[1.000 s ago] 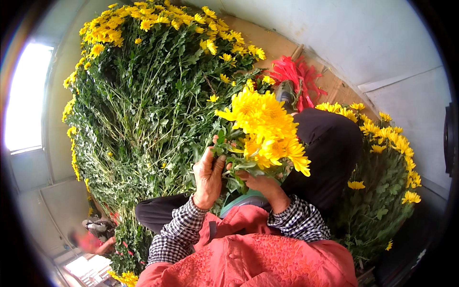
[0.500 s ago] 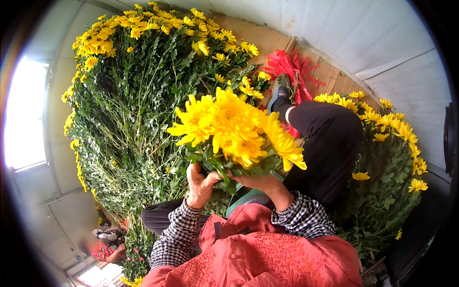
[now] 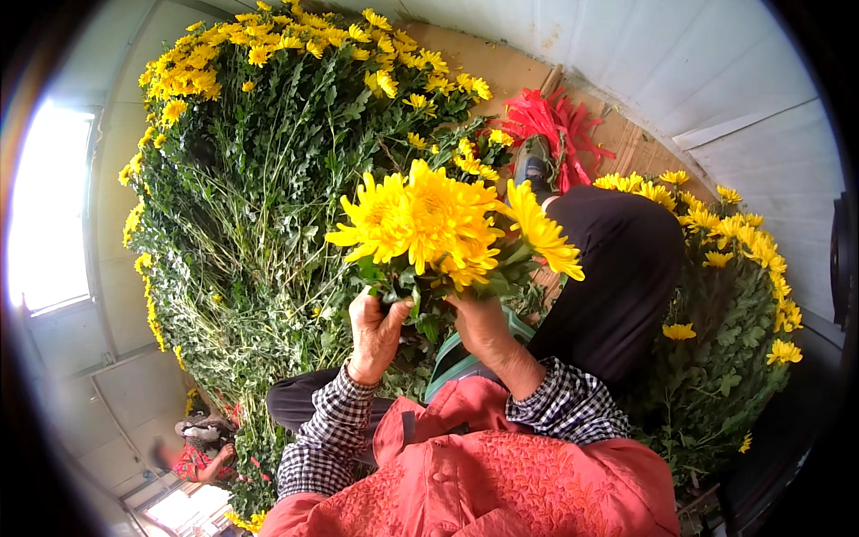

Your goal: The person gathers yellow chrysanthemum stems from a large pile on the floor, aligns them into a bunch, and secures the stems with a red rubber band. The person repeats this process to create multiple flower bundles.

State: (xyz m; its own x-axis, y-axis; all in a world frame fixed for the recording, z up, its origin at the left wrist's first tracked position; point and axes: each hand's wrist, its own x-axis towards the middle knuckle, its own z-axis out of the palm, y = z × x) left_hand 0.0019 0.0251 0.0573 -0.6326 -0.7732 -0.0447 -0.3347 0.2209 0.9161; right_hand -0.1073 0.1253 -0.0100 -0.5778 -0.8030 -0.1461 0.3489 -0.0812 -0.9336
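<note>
1. Bunch of yellow chrysanthemums (image 3: 425, 217), centre, gathered; no tie visible; petals layered, narrow.
2. Left hand (image 3: 374, 333) and right hand (image 3: 483, 329), slightly apart, both clamped on leafy stems below blooms.
3. Flower heap (image 3: 255, 210), left: remaining, seemingly unbunched; lobed leaves, thin stems.
4. Red strips (image 3: 553, 130), crinkled, farther off.

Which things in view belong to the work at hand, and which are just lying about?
Belongs:
- yellow flower bunch, in the left hand; the right hand is at its base, fingers hidden
- left flower heap and right flower heap, probably, with similar yellow blooms

Lying about:
- red strips beyond the knee, untouched; their use isn't shown
</note>
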